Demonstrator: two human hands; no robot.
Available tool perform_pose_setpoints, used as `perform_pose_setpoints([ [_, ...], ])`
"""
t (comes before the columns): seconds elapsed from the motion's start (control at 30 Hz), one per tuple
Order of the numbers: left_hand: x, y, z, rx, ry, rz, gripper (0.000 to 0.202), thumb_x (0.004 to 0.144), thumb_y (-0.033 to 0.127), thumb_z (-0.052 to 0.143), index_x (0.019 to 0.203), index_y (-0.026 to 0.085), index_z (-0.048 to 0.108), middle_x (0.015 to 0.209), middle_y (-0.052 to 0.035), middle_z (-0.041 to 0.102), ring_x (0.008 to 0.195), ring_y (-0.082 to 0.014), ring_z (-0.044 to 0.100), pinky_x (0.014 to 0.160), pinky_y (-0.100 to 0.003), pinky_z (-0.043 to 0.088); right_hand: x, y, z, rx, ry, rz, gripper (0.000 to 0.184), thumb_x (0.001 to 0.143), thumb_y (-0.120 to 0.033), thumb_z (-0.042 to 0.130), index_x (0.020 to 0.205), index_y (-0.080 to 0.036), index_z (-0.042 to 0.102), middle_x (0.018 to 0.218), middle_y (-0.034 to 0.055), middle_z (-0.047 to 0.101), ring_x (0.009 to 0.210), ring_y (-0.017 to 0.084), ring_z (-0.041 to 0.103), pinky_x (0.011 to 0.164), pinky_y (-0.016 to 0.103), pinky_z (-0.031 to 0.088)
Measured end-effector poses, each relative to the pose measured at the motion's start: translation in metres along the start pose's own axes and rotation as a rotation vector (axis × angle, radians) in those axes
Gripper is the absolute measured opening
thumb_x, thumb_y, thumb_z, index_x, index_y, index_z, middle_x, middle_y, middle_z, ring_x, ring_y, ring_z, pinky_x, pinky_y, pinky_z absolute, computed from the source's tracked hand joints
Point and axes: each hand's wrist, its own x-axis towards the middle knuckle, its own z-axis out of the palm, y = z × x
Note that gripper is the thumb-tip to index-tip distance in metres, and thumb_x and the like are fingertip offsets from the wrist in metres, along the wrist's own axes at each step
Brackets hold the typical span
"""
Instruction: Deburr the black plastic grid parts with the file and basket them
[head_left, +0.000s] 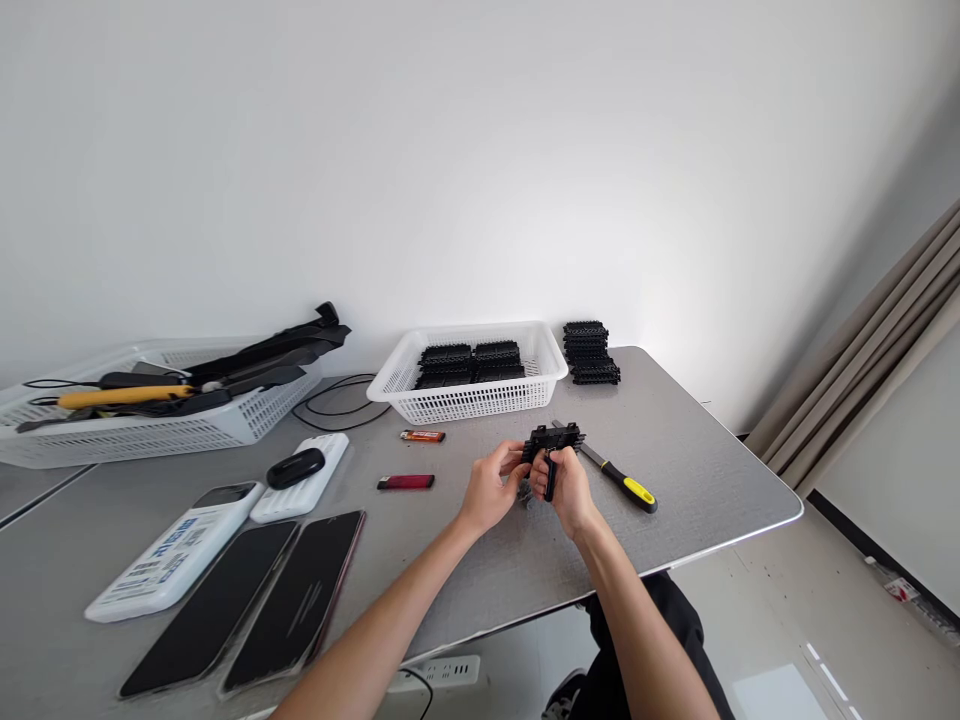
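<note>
Just lower-right of frame centre, my left hand (491, 487) and right hand (570, 488) both grip the black toothed part (552, 440), best braced evenly from two sides.

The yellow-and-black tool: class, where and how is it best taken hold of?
Probably by the thick handle, from the right. It lies uncovered on the table, its butt end pointing right and toward the person, while the slim shaft lies nearer the right hand.

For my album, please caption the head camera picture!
Left hand and right hand hold a black part near a black-and-yellow tool.
</note>
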Motion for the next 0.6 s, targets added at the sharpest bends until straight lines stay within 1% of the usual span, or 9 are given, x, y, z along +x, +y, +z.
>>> perform_pose_setpoints([
  [0.17, 0.001, -0.002, 0.000, -0.014, -0.008, 0.010, 0.020, 0.084, 0.034, 0.057, 0.098, 0.020, 0.057, 0.096, -0.0090, 0.074, 0.091, -0.0241, 0.071, 0.078, -0.036, 0.056, -0.002, -0.003, 0.002, 0.050, 0.058, 0.032, 0.023, 0.066, -0.042, 0.045, 0.062, -0.021, 0.036, 0.058, -0.0027, 0.029, 0.052, 0.011, 0.027, 0.048, 0.024, 0.025],
  [0.3, 0.002, -0.006, 0.000, -0.012, -0.008, 0.016, 0.018, 0.084, 0.033, 0.056, 0.097, 0.020, 0.056, 0.096, -0.0087, 0.074, 0.090, -0.0231, 0.071, 0.079, -0.035, 0.056, -0.003, -0.007, 0.002, 0.102, 0.105, 0.026, 0.022, 0.067, -0.041, 0.045, 0.063, -0.021, 0.036, 0.058, -0.0027, 0.030, 0.051, 0.011, 0.028, 0.048, 0.023, 0.027],
  [0.43, 0.003, -0.009, -0.001, 0.006, 0.013, 0.036, 0.021, 0.085, 0.035, 0.056, 0.098, 0.019, 0.057, 0.096, -0.0096, 0.074, 0.092, -0.0242, 0.071, 0.080, -0.037, 0.056, -0.003, -0.010, 0.001, 0.151, 0.112, 0.010, 0.021, 0.067, -0.040, 0.044, 0.063, -0.021, 0.037, 0.056, -0.0029, 0.030, 0.050, 0.011, 0.028, 0.047, 0.023, 0.027],
  [0.6, 0.003, -0.009, -0.003, 0.026, 0.026, 0.052, 0.020, 0.085, 0.035, 0.057, 0.097, 0.019, 0.057, 0.097, -0.0102, 0.074, 0.093, -0.0249, 0.071, 0.081, -0.037, 0.056, -0.003, -0.013, -0.001, 0.175, 0.128, 0.023, 0.021, 0.066, -0.040, 0.045, 0.062, -0.021, 0.037, 0.054, -0.0032, 0.031, 0.050, 0.011, 0.028, 0.046, 0.023, 0.027],
])
